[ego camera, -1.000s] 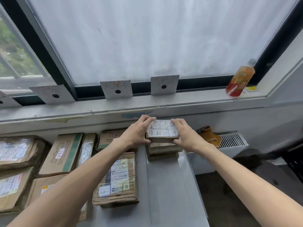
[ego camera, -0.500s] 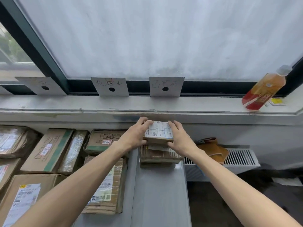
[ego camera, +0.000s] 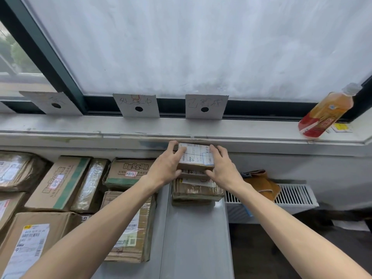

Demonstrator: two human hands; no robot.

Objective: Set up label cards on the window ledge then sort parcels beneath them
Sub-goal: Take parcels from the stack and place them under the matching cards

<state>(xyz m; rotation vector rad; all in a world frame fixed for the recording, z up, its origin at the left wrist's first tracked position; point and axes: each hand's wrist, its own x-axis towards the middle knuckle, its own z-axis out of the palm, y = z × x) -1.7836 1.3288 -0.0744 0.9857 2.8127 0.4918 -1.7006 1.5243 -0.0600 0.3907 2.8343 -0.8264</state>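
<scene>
While both arms reach forward over the grey metal bench, the left hand and the right hand clasp a small brown cardboard parcel with a white shipping label from either side, fingers curled over its top edges and thumbs at its near face. The parcel sits on top of a short stack of flat brown taped parcels at the far end of the bench, close under the lip of the white window ledge. Whether it rests fully on the stack or is held just clear of it I cannot tell.

Straight above the stack, a white square label card with a black dot leans against the dark window frame. A second white card with handwriting and a red mark stands to its left, and a third white card further left again.

Left of the bench lie more parcels: a brown box with printed lettering and a green band, a long brown carton with a green stripe and a taped brown parcel with a white label at the bench's left edge.

At the right end of the ledge stands a plastic bottle of amber drink with a red label. Below it is a white slatted radiator.
</scene>
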